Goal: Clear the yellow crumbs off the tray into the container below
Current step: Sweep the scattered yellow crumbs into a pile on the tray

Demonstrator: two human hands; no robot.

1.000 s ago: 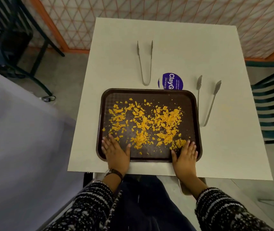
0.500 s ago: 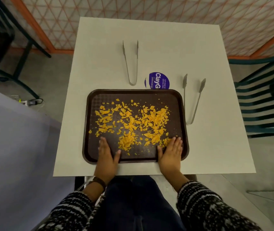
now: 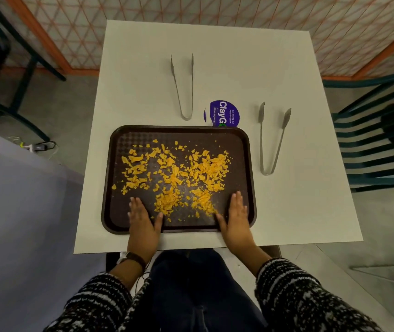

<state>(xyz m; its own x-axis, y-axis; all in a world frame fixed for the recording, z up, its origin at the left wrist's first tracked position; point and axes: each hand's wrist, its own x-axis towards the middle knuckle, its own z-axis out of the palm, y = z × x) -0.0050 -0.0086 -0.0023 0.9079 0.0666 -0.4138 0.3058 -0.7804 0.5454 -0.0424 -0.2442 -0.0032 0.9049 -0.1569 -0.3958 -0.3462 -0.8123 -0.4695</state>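
Nearest are two sleeves of black-and-white knit (image 3: pixel 294 295), the left wrist wearing a dark-strapped watch (image 3: pixel 132 258). The left hand (image 3: pixel 143 220) lies flat and open, palm down, across the near rim of the dark brown rectangular plastic tray (image 3: pixel 109 188), fingers together and pointing far, thumb spread toward the middle. The right hand (image 3: pixel 237 218) lies the same way over the near right part of the tray, fingers extended, thumb angled inward and touching the edge of the crumbs. Neither hand grips anything.

The tray sits on the near half of a white square table (image 3: pixel 298 200), close to its near edge. The yellow crumbs (image 3: pixel 179 173) are scattered over the tray's middle, with two denser patches reaching toward the near rim between the hands. The container below cannot be made out.

Just right of the tray lies a pair of metal tongs (image 3: pixel 272 140), tips pointing far. Beyond the far rim, a round purple sticker (image 3: pixel 224 113) is partly covered by the tray. Left of it lies a second pair of metal tongs (image 3: pixel 184 85).
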